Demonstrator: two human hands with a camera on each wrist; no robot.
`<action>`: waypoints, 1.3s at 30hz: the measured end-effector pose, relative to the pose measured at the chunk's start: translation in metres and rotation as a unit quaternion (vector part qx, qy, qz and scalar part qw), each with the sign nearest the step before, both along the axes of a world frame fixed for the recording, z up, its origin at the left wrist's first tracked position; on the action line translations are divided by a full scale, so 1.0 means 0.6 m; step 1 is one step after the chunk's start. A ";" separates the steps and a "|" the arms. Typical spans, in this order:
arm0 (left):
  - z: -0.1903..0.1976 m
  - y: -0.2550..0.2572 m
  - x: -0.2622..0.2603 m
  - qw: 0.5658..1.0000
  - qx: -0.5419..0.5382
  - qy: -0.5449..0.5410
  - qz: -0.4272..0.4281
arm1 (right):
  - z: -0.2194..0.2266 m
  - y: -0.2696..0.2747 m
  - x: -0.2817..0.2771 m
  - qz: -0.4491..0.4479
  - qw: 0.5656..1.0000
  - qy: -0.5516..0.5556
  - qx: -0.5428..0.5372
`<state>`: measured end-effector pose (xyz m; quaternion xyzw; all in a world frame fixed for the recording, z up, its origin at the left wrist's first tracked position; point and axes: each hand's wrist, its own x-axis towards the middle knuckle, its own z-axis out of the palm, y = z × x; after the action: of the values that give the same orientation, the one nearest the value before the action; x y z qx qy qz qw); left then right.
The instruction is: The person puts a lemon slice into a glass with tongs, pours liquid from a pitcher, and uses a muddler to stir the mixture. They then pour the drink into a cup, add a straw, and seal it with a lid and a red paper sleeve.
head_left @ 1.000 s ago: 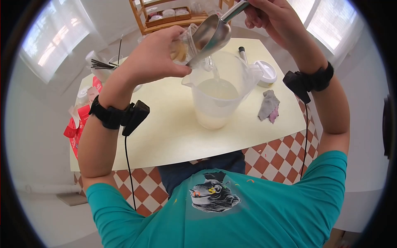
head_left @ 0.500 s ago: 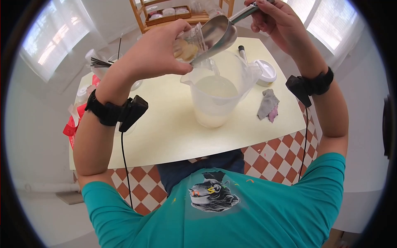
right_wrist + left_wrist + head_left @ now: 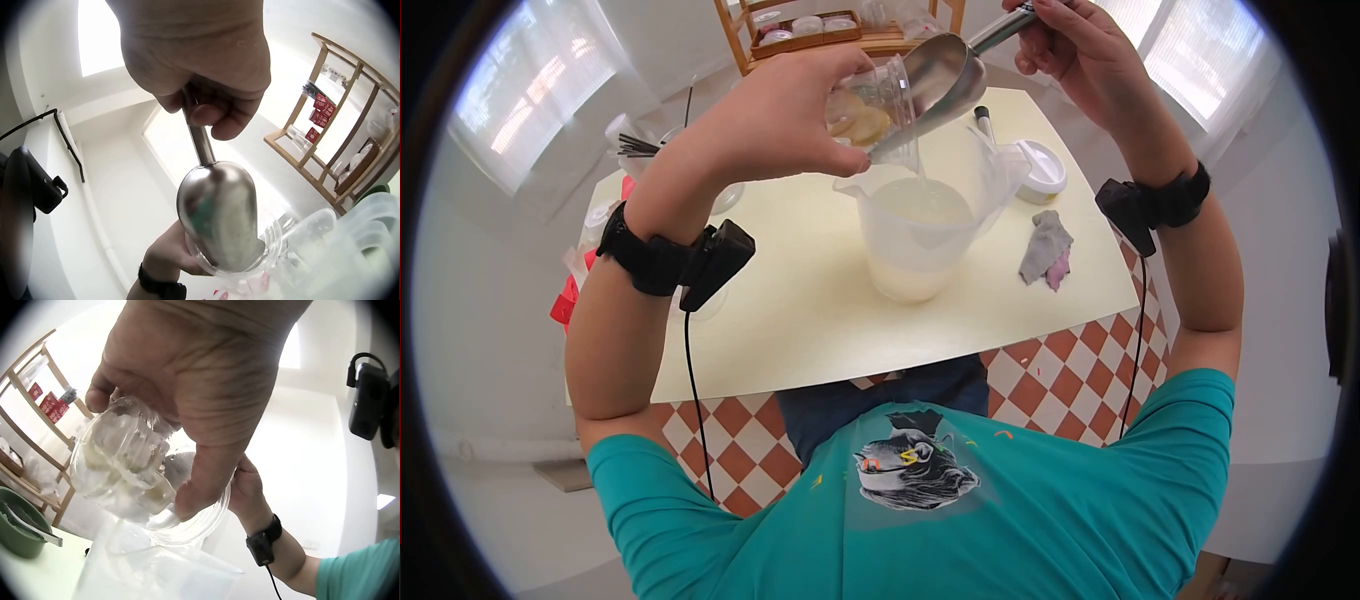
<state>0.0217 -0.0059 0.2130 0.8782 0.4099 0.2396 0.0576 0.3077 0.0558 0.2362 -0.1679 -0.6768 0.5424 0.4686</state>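
Observation:
Tilted in my left hand (image 3: 775, 120) is a clear plastic cup (image 3: 903, 105) holding pale yellow slices (image 3: 862, 122) and, in the left wrist view, ice-like clear lumps (image 3: 128, 440). My right hand (image 3: 1080, 45) grips the handle of a metal scoop (image 3: 215, 200), whose bowl rests in the cup's mouth. Below them on the table stands a translucent plastic pitcher (image 3: 910, 255), partly filled with cloudy liquid. A thin stream runs down from the cup's rim into it.
Right of the pitcher lie a white round lid (image 3: 1043, 172), a grey and pink cloth (image 3: 1047, 248) and a black-tipped stick (image 3: 983, 120). Dark straws (image 3: 638, 147) stand at the table's left. Behind is a wooden rack (image 3: 745, 45); a green bowl (image 3: 24, 534) shows in the left wrist view.
The cup has tipped further towards the pitcher and shifted slightly right. The scoop and right hand have moved a little to the right; the liquid keeps running.

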 end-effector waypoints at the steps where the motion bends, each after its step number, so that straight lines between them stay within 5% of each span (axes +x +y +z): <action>1: 0.001 -0.001 0.001 1.000 0.000 0.000 0.000 | -0.001 0.000 0.002 0.000 1.000 0.000 0.000; 39: 0.021 -0.004 0.023 0.994 -0.048 0.093 -0.009 | -0.047 -0.002 0.051 0.024 0.999 -0.030 0.007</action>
<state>0.0355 -0.0084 0.2259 0.8967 0.4163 0.1364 0.0637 0.3385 0.0545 0.2078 -0.1641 -0.6979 0.5438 0.4362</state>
